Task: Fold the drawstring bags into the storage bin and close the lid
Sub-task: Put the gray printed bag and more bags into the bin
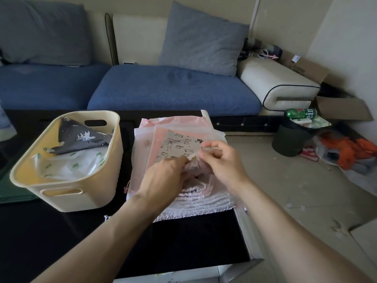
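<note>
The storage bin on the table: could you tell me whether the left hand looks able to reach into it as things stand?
Probably yes. The storage bin stands open, no lid on it, just beside the left hand, with nothing between them, though that hand is now busy on the pink bag.

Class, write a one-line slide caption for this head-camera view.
Both hands gather a pink drawstring bag beside a cream storage bin already holding bags.

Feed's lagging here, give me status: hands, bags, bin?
Left hand and right hand both pinching the top pink bag on the stack. Storage bin open, two bags inside. No lid in view.
</note>
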Demonstrator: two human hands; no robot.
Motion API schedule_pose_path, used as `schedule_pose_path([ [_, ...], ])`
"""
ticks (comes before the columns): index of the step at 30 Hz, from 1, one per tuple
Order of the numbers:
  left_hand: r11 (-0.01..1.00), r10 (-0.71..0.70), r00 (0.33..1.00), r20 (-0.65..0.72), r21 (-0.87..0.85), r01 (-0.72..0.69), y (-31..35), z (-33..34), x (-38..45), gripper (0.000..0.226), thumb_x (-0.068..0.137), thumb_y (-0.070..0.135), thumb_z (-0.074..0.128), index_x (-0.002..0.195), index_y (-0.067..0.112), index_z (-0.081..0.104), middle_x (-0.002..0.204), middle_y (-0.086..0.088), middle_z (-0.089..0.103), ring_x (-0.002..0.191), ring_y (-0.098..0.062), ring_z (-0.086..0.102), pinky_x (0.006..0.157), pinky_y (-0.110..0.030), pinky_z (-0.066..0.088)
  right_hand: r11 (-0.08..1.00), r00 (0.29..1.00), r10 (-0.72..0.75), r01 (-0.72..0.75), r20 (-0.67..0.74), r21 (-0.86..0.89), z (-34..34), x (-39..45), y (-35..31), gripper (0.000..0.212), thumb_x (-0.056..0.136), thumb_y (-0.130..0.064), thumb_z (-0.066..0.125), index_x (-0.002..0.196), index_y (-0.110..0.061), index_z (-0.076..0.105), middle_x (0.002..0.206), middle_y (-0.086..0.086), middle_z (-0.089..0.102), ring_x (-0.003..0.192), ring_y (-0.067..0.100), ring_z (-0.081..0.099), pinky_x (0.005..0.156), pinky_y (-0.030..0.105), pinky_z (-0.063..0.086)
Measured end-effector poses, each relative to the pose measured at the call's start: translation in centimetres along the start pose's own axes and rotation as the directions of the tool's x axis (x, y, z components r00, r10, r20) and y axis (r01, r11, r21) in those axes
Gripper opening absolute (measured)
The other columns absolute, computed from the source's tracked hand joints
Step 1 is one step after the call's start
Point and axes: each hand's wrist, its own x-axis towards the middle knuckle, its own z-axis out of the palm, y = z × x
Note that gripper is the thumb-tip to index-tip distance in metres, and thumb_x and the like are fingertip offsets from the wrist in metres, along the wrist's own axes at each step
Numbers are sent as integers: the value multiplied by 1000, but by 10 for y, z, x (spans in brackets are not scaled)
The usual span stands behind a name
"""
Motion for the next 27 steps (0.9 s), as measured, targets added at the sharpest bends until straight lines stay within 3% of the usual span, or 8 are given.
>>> schedule_pose_path([
  [3, 991, -89, 987, -135, -111, 74, -4, -4, 3, 24, 95, 18, 57, 73, 11, 52, 65, -4, 61, 57, -30, 58, 50, -40, 48, 988, 976, -153, 149, -157, -37, 2, -2, -10, 33, 82, -27, 83, 109, -20, 65, 102, -1, 72, 87, 10, 68, 72, 14, 52],
  [7, 912, -322, 891, -322, -358, 200, -6, -18, 3, 30, 97, 15, 52, 68, 20, 44, 59, 1, 56, 48, -15, 49, 44, -32, 39, 943, 930, -302, 261, -208, -205, 11, -11, -20, 42, 80, -35, 84, 112, -23, 60, 99, 0, 59, 73, 4, 56, 66, 14, 48],
  [10, 747, -491, 797, -351, -641, 178, -7, -28, 3, 31, 103, 25, 45, 72, 20, 49, 56, 10, 55, 47, -1, 45, 44, -22, 38, 984, 1000, -21, 19, -12, -178, 29, -18, -29, 73, 74, -58, 81, 132, -30, 47, 113, -3, 58, 82, -2, 65, 68, 18, 56],
  [12, 624, -513, 790, -336, -778, 75, -4, -37, 1, 29, 105, 20, 40, 82, 13, 55, 65, 7, 64, 58, -4, 56, 50, -25, 47, 967, 959, 245, -253, 143, 40, 45, -23, -34, 93, 65, -64, 82, 141, -27, 42, 119, 2, 64, 97, 14, 71, 80, 37, 62],
  [14, 470, -527, 805, -271, -882, 11, -2, -45, -2, 27, 105, 15, 37, 97, 14, 63, 89, -1, 73, 85, -17, 70, 72, -38, 60, 862, 893, 328, -417, 309, 289, 59, -26, -39, 79, 73, -54, 83, 137, -18, 54, 121, 9, 70, 105, 27, 71, 85, 49, 61],
  [17, 312, -556, 818, -145, -949, 44, -5, -60, -7, 23, 97, 14, 47, 91, 22, 68, 96, -7, 74, 97, -25, 70, 86, -51, 58, 785, 927, 240, -360, 288, 505, 77, -25, -45, 49, 85, -28, 79, 127, -9, 65, 119, 17, 72, 107, 33, 69, 84, 46, 59],
  [23, 570, -640, 687, -345, -812, 123, -39, -94, -17, 31, 88, 40, 63, 101, 12, 56, 89, 2, 63, 77, -5, 62, 70, -31, 55, 930, 989, 119, -142, 87, 339, 109, -11, -66, 36, 81, -14, 81, 115, -16, 69, 107, 10, 76, 99, 29, 74, 88, 46, 60],
  [27, 677, -660, 589, -466, -709, 197, -79, -127, -24, 26, 91, 22, 61, 112, 19, 45, 93, 12, 59, 72, 16, 59, 55, -3, 42, 974, 993, 48, -70, 107, 217, 149, 15, -87, 58, 75, -4, 83, 128, -13, 61, 120, 7, 70, 107, 27, 70, 91, 44, 59],
])
